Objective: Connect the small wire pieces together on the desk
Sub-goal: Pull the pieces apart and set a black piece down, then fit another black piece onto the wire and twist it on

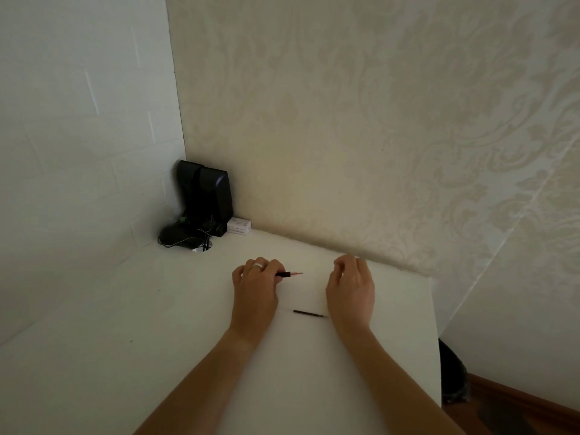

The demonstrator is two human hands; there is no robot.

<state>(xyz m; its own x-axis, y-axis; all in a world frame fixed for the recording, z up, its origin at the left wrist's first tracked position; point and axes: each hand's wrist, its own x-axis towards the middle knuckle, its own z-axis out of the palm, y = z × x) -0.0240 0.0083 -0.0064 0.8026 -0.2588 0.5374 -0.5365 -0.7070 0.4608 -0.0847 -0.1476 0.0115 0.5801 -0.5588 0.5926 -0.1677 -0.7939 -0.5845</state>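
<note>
Two wire pieces in view. The left hand [255, 285] rests on the white table [94, 356], fingers curled, pinching one black wire piece [288, 274] near its end; the stripped copper tip pointing right toward the other hand. There's a pale ring [257, 265] on one finger of that hand. The right hand [351, 288] sits apart from it, fingers loosely curled down toward the table; can't tell if it's holding anything (fingertips hidden behind the knuckles). The second black wire piece [310, 313] lies flat on the table between the two wrists, nearer the camera than the held one, its right end just beside the right hand, not gripped. In the far left corner against the wall: black speakers [205, 196] standing upright, tangle of dark cables [185, 238] in front, and a small white box [239, 226] just right of the speakers.
</note>
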